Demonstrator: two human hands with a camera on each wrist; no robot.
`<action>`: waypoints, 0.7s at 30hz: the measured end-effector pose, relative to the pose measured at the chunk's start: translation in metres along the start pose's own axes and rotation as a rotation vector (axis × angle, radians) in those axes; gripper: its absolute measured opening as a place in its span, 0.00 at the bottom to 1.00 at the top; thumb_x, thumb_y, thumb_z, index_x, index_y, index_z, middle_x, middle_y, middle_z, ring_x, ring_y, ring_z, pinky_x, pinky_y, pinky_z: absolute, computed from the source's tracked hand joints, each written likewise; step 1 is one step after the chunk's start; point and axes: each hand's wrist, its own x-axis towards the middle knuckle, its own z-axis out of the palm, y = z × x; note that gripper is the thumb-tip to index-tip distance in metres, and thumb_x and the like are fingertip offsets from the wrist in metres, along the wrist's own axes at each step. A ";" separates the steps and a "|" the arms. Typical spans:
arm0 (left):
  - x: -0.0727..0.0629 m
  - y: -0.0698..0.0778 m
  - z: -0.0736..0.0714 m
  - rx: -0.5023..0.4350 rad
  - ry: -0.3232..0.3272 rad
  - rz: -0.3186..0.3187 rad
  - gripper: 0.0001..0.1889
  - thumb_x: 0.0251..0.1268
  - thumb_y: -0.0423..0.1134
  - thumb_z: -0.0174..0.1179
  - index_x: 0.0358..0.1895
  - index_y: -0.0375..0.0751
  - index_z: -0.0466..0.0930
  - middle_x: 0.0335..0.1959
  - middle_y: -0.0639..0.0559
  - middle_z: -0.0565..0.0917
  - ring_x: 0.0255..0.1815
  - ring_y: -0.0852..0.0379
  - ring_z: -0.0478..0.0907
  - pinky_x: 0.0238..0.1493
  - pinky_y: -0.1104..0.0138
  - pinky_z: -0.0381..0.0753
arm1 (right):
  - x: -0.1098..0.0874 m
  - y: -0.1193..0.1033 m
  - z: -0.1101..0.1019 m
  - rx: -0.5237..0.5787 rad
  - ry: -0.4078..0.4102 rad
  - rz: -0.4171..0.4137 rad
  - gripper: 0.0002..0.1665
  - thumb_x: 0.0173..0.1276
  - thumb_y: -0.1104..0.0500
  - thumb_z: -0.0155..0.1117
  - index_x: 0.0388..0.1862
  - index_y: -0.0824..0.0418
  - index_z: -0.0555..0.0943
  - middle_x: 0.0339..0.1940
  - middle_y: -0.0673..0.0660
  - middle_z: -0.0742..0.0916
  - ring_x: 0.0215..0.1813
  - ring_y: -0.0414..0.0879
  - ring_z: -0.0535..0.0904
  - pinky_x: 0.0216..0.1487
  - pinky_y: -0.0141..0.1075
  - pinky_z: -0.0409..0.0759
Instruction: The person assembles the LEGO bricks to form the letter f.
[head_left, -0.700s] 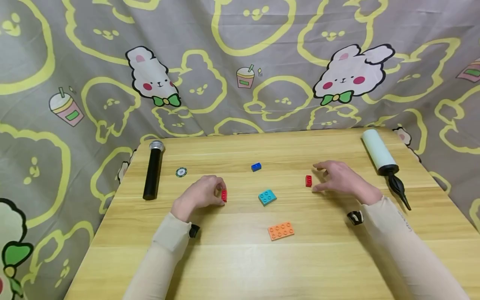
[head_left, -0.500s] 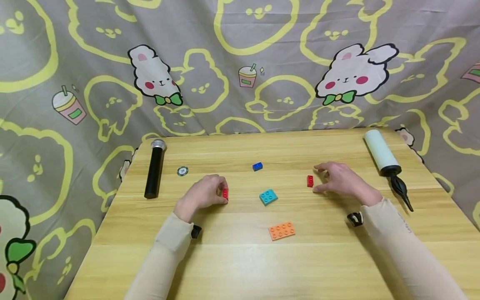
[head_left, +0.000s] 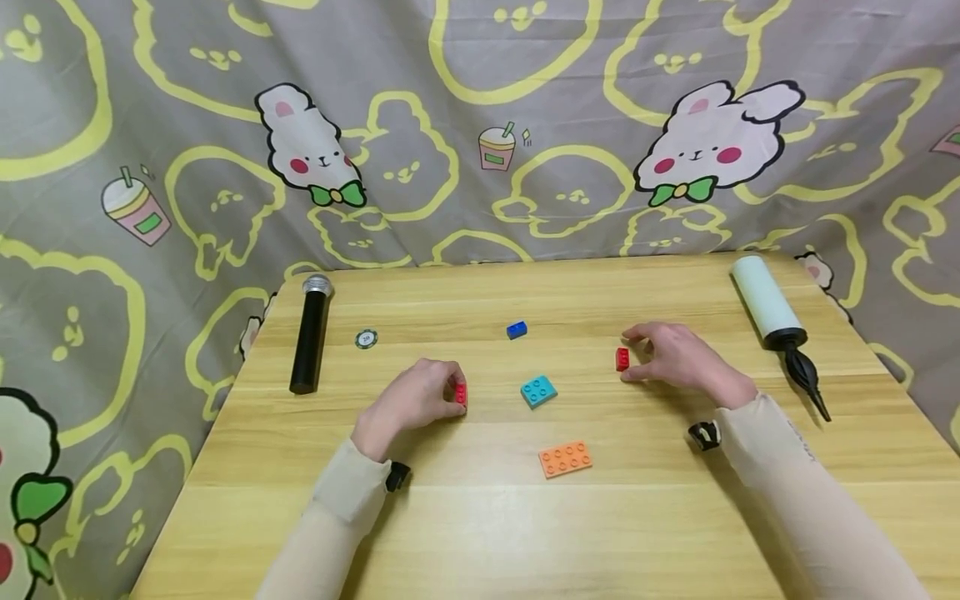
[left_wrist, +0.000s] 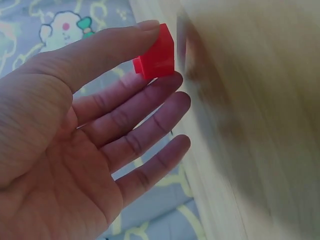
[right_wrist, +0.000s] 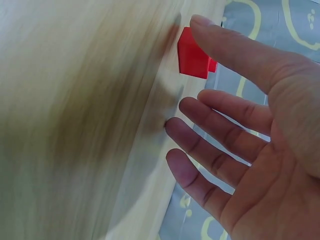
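Observation:
My left hand (head_left: pixel 420 396) pinches a small red toy building brick (left_wrist: pixel 159 55) between thumb and fingertips, with the other fingers loosely spread. On the table to the right lies a second red brick (head_left: pixel 622 359), its studs showing in the head view. My right hand (head_left: pixel 678 358) is beside it, thumb and fingers apart around it. In the right wrist view the thumb overlaps this brick (right_wrist: pixel 193 56), and a gap shows between the brick and the fingers. Between the hands lie a teal four-stud brick (head_left: pixel 538 391) and a small blue brick (head_left: pixel 517 330).
Nearer the front lies a flat orange brick (head_left: pixel 566 459). A microphone (head_left: pixel 309 342) and a round poker chip (head_left: pixel 366 338) lie at left on the wooden table (head_left: pixel 480 542). A hand pump (head_left: pixel 772 304) lies at right. A patterned cloth (head_left: pixel 420 75) hangs behind.
My left hand has shifted a little to the right with its red brick. My right hand has come slightly closer to the other red brick, which stays on the table.

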 end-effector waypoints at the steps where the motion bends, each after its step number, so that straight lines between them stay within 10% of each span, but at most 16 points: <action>1: -0.001 0.002 0.001 -0.002 -0.001 0.016 0.12 0.56 0.38 0.74 0.36 0.44 0.79 0.28 0.52 0.80 0.29 0.59 0.72 0.34 0.65 0.74 | 0.000 -0.001 0.000 0.001 0.002 -0.003 0.40 0.52 0.48 0.81 0.58 0.69 0.79 0.46 0.60 0.85 0.46 0.55 0.81 0.48 0.53 0.76; 21: -0.002 0.023 0.023 0.000 -0.002 0.117 0.13 0.52 0.40 0.77 0.34 0.42 0.80 0.27 0.52 0.79 0.26 0.61 0.70 0.29 0.69 0.72 | 0.004 -0.002 0.006 -0.004 0.041 -0.033 0.31 0.50 0.50 0.83 0.47 0.65 0.81 0.36 0.55 0.84 0.42 0.52 0.80 0.44 0.49 0.76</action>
